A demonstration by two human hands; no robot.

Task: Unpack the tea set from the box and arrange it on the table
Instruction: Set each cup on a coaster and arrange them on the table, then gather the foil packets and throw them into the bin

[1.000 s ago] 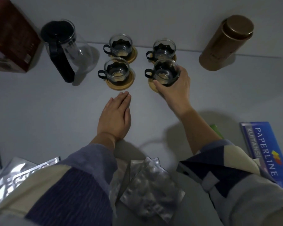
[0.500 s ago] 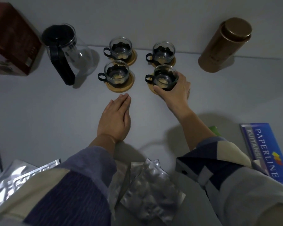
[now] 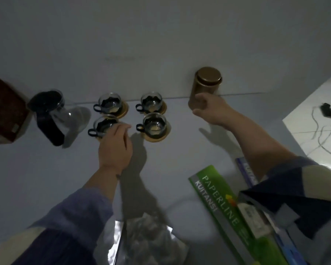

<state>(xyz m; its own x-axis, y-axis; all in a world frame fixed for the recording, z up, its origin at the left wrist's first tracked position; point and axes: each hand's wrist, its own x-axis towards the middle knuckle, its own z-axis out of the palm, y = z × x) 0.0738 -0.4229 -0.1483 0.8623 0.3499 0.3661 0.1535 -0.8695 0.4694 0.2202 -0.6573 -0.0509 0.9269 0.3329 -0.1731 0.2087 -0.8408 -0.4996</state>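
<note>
Head view: receipt books (image 3: 218,203) beside right forearm.

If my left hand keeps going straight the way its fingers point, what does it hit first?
The left hand points up and away at the near-left glass cup. Its fingertips already seem to be at that cup's rim, so it meets the cup first, though contact is unclear.

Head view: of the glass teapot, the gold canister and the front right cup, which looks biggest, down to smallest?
1. Glass teapot
2. Gold canister, partly hidden by a hand
3. Front right cup
</note>
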